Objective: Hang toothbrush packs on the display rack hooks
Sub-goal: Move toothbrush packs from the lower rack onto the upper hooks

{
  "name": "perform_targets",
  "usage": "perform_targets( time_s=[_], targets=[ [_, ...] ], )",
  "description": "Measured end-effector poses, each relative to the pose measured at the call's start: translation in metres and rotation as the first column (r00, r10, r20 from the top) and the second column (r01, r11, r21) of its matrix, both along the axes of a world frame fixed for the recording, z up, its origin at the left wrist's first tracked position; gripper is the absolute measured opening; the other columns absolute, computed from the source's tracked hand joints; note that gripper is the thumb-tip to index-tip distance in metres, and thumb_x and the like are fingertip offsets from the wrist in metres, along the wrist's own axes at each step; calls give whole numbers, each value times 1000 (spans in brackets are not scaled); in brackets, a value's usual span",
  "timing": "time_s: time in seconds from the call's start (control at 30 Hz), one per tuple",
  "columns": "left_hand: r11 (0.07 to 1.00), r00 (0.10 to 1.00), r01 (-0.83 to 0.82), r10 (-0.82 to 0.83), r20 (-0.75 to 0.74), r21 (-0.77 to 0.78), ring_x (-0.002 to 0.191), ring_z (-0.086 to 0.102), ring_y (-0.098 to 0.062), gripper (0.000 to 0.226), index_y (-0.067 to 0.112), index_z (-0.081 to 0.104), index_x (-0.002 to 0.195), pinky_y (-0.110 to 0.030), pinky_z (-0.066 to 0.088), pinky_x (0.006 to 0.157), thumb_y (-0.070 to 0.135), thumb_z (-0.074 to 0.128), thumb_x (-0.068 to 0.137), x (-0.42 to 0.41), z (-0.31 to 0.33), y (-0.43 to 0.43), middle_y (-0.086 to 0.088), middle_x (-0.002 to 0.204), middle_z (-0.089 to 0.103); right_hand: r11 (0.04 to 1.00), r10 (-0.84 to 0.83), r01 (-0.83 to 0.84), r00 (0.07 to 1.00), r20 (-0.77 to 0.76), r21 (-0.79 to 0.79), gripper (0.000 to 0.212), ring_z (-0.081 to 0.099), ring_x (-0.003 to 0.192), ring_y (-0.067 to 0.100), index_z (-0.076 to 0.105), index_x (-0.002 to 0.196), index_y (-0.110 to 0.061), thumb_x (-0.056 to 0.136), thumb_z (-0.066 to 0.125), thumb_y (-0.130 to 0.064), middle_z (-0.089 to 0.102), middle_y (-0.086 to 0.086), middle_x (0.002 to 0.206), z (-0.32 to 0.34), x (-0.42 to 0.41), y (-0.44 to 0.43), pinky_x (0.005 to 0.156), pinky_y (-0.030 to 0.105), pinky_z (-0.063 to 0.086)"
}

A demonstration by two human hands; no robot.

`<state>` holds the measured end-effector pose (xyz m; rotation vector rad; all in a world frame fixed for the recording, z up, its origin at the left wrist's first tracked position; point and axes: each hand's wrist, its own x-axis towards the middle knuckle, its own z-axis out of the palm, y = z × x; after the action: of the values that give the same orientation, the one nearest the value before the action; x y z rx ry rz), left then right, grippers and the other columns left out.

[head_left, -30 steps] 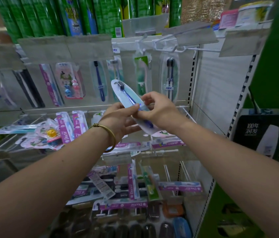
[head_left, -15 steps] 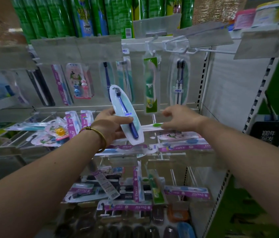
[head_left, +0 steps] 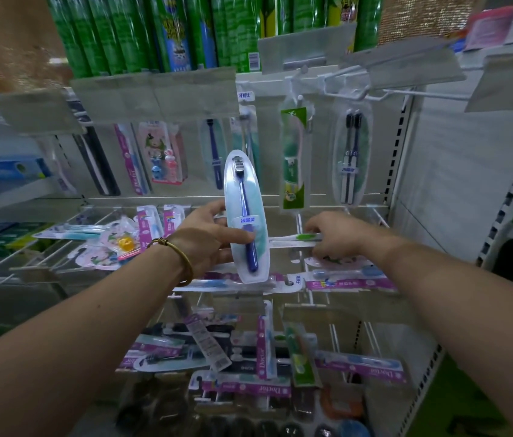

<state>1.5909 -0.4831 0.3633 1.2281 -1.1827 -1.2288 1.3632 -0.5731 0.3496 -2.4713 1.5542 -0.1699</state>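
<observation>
My left hand [head_left: 207, 236] holds an oval clear pack with a dark blue toothbrush [head_left: 245, 216] upright, thumb across its front. My right hand [head_left: 335, 236] reaches to the middle shelf and its fingers close on a flat pack with a green-and-white toothbrush [head_left: 296, 240] that lies sideways there. Above, white wire hooks [head_left: 356, 89] stick out from the back panel; a green pack [head_left: 294, 159] and a pack with two dark brushes [head_left: 351, 159] hang from them.
More packs hang along the back panel to the left [head_left: 160, 156]. Loose packs lie on the wire shelves [head_left: 261, 370] below. Green spray cans [head_left: 166, 29] stand on the top shelf. A perforated upright [head_left: 397, 146] bounds the bay on the right.
My right hand let go of the blue toothbrush pack and moved right and down to the green-and-white pack on the shelf. My left hand turned the blue pack upright.
</observation>
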Motion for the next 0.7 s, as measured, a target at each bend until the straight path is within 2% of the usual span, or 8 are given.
perform_targets(
  time_s=[0.1,0.2,0.27,0.33,0.4,0.5,0.6,0.7],
  targets=[
    [1000,1000,-9,9,5,-13,92,73,-35,52,10,60,125,-43,62,69,-12,71,79,0,1,-1,-21,109,72,1000,9,-9,1000,10,-11,21,64,79,15,68,107,-19,86,72,-19,69,2,99,0,-1,0,63,27,49],
    [999,999,-31,31,6,-20,101,70,-38,54,8,58,128,-51,60,80,-9,72,78,0,3,-2,-20,114,71,1000,-4,4,1000,20,-16,23,66,68,13,68,107,-19,85,74,-23,69,0,91,1,-3,-1,52,25,49],
    [999,999,-44,44,-2,-23,103,69,-40,55,7,58,129,-53,59,85,-10,71,78,0,5,-1,-20,116,70,1000,-4,4,999,40,1,34,69,70,14,66,116,-21,83,77,-26,70,-2,96,4,-4,0,58,29,56],
    [998,998,-55,54,-17,-27,103,69,-39,55,7,58,129,-50,60,81,-11,70,79,0,6,-1,-19,114,71,1000,11,-12,999,37,5,41,68,76,14,65,119,-21,81,79,-31,69,-2,102,9,-6,2,64,28,54],
    [997,997,-71,70,-12,-32,100,71,-37,54,8,58,129,-48,62,77,-10,70,80,0,8,-1,-16,109,73,1000,4,-4,1000,30,-14,38,67,84,15,65,115,-20,81,79,-30,68,-1,102,14,-10,4,70,28,54],
    [996,996,-87,87,-3,-36,98,70,-34,57,9,56,133,-46,62,75,-9,70,81,-2,8,-1,-14,107,72,999,-30,32,999,43,-35,26,65,85,16,65,109,-15,84,70,-11,66,1,102,21,-19,5,73,30,56],
    [993,993,-114,114,1,-31,94,70,-32,58,9,55,133,-46,62,74,-10,70,80,-3,7,-4,-9,102,72,998,-37,39,998,50,-50,24,62,83,13,59,104,-18,83,70,-13,62,1,104,30,-30,10,66,25,48],
    [991,991,-135,135,2,-23,96,70,-34,58,10,56,132,-49,59,79,-10,71,80,-5,6,-7,-10,105,72,997,-46,49,998,52,-51,29,60,88,13,53,105,-24,83,71,-17,59,-1,106,36,-41,15,74,30,47]
  ],
)
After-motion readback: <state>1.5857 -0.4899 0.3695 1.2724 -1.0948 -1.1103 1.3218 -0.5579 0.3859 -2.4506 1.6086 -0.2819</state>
